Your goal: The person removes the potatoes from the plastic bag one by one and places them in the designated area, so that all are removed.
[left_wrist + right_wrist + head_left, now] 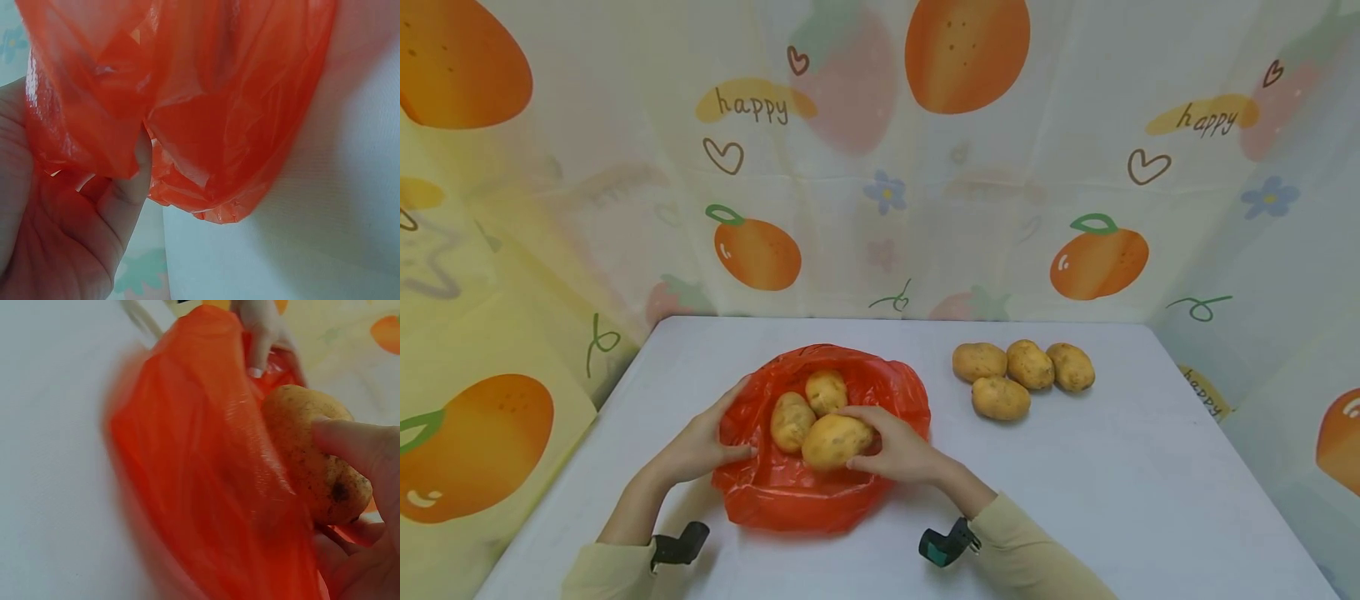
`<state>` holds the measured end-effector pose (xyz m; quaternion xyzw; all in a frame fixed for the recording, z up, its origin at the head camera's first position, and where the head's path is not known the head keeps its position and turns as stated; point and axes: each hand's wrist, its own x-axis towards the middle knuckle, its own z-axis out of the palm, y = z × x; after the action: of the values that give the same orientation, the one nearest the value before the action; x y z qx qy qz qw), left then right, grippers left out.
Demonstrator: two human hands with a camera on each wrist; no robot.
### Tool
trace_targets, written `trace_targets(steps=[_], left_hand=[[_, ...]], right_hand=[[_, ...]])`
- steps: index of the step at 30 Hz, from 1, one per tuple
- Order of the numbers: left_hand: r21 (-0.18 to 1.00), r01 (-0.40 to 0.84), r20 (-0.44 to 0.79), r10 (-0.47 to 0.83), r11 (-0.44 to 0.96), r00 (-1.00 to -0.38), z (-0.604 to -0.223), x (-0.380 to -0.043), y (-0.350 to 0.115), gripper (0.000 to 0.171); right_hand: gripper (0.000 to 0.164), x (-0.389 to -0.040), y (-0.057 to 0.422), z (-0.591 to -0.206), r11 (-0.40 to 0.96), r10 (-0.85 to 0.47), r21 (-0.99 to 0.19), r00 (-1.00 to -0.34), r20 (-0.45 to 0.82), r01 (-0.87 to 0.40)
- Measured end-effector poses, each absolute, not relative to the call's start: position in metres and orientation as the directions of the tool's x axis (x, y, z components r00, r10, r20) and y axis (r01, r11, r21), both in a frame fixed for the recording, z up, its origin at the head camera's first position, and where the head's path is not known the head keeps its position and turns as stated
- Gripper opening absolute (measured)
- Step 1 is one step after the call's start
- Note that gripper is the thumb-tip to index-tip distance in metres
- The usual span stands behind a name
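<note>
A red plastic bag (805,508) lies open-mouthed on the table, with two potatoes (792,422) inside it. My left hand (703,442) holds the bag's left side, thumb over the rim and fingers behind the plastic. The left wrist view shows the thumb against the red bag (206,125). My right hand (898,450) grips a larger potato (835,442) between thumb and fingers, at the bag's opening. In the right wrist view, this potato (312,450) has a dark spot near one end, and the bag's side partly covers it.
Several loose potatoes (1000,398) sit close together on the white table (1075,500), to the right of the bag. A fruit-patterned cloth (955,250) hangs behind the table. Each wrist wears a small dark camera (947,543).
</note>
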<state>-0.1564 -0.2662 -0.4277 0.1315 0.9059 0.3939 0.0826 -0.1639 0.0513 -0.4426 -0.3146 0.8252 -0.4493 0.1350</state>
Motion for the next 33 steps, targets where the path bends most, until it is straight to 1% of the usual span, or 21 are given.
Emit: trace_targets(steps=[7, 14, 25, 30, 33], left_hand=[[0.735, 0.193, -0.03, 0.316, 0.65, -0.948, -0.425, -0.156, -0.265, 0.099], [0.735, 0.194, -0.03, 0.317, 0.649, -0.948, -0.425, -0.156, -0.265, 0.099], [0.732, 0.197, -0.027, 0.318, 0.652, -0.948, -0.424, -0.156, -0.265, 0.099], [0.734, 0.187, -0.036, 0.312, 0.652, -0.949, -0.426, -0.157, -0.265, 0.099], [0.74, 0.174, -0.044, 0.305, 0.65, -0.951, -0.427, -0.158, -0.265, 0.099]], right_hand=[[0.064, -0.164, 0.059, -0.435, 0.345, -0.588, -0.86, -0.801, 0.114, -0.376], [0.065, -0.162, 0.067, -0.437, 0.333, -0.521, -0.891, -0.848, 0.099, -0.309], [0.064, -0.16, 0.087, -0.435, 0.296, -0.455, -0.896, -0.873, 0.173, -0.332], [0.063, -0.161, 0.099, -0.434, 0.258, -0.412, -0.929, -0.9, 0.144, -0.267], [0.063, -0.156, 0.105, -0.423, 0.234, -0.397, -0.949, -0.912, 0.105, -0.211]])
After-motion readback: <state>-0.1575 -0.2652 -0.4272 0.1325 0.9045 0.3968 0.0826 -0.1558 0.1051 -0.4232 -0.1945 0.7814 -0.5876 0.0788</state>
